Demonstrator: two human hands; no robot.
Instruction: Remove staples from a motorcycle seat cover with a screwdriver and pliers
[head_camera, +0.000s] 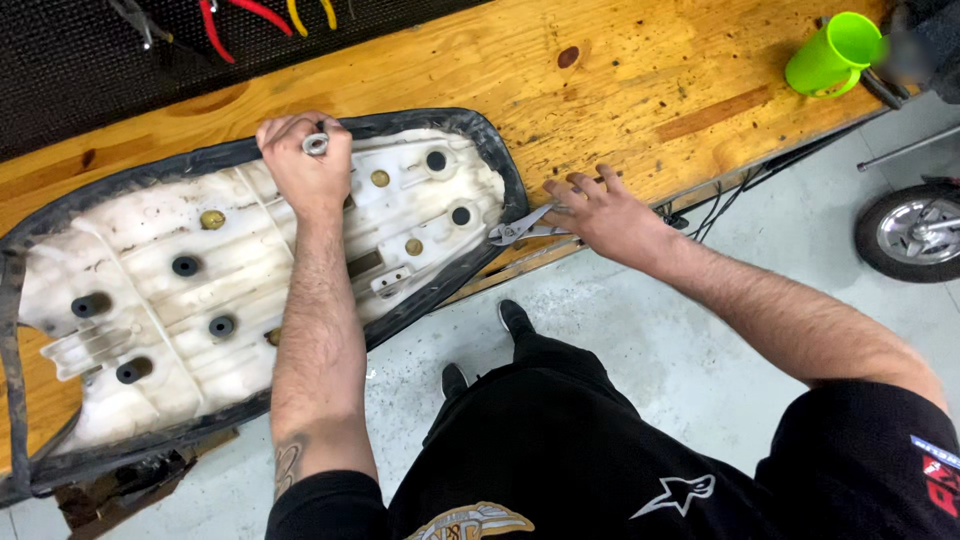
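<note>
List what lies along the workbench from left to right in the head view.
Upturned seat pan → left hand on the pan → pliers → right hand on the pliers → green cup.
</note>
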